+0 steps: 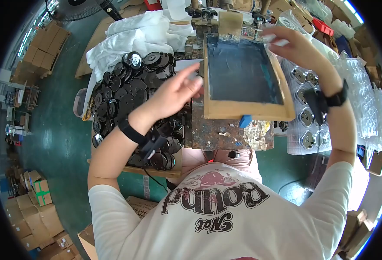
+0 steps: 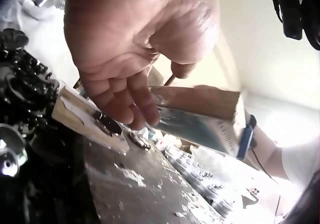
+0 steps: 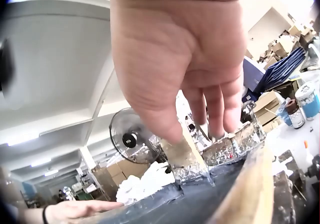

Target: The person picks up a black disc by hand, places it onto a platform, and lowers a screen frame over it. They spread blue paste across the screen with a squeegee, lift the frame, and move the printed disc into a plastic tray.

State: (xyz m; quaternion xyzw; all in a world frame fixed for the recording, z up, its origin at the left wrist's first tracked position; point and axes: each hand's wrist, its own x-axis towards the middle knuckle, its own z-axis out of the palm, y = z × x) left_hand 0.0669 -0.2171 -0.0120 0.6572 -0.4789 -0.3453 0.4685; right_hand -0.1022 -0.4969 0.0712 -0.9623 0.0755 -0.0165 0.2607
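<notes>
A screen-printing frame point(image 1: 249, 110) with wooden sides and dark mesh point(image 1: 243, 71) is tilted up over the stained bench. My left hand point(image 1: 173, 93) is beside its left edge, fingers loosely extended. In the left wrist view, the fingertips of my left hand point(image 2: 120, 89) hang over a dark round part point(image 2: 107, 123) on a pale fixture point(image 2: 82, 116). My right hand point(image 1: 293, 45) is above the frame's far right corner, fingers relaxed. A squeegee point(image 1: 230, 24) stands at the frame's back; in the right wrist view my right hand's thumb point(image 3: 167, 126) overlaps it.
Black round parts point(image 1: 130, 86) are heaped on a table at the left, with white wrapping point(image 1: 134, 37) behind. Several silver-centred parts lie on a tray point(image 1: 301, 138) at the right, beside bubble wrap point(image 1: 360, 104). A fan point(image 1: 76, 8) stands at the back left.
</notes>
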